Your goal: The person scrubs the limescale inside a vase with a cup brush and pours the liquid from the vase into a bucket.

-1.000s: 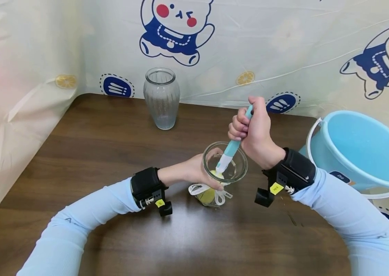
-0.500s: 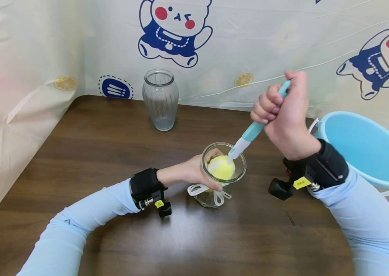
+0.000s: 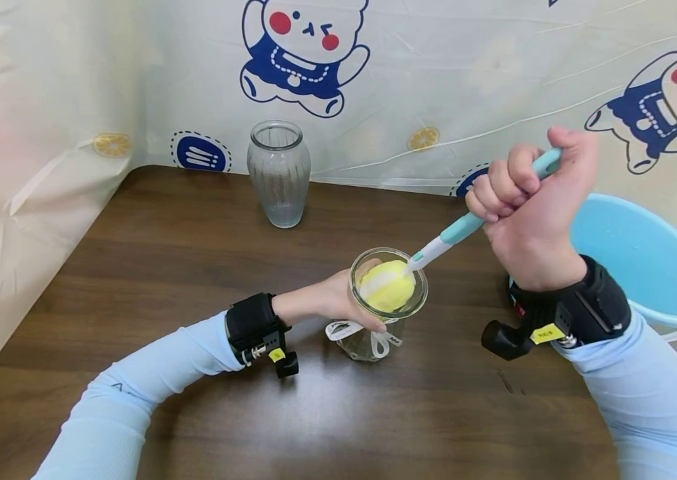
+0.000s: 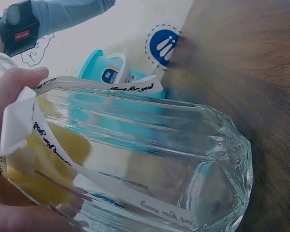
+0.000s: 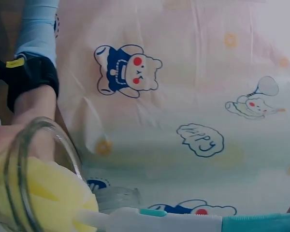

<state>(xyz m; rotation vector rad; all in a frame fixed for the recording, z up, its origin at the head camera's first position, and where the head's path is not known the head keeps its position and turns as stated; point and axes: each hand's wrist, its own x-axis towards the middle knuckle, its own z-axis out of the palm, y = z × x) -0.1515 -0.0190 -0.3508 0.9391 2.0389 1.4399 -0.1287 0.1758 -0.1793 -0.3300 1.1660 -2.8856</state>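
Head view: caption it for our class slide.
Left hand holds a clear, ribbon-tied glass vase; right hand grips a teal-and-white brush, its round yellow sponge in the vase's mouth.

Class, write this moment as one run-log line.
left hand: grips white-ribboned clear glass vase; right hand: holds teal-and-white brush handle; yellow sponge head: in vase mouth; second clear glass vase: stands apart

Free table [image 3: 194,233] left of vase [image 3: 279,177]; sponge brush [image 3: 434,252] crowds jar [image 3: 422,301] mouth; 1 bucket [image 3: 650,250] blocks far right.
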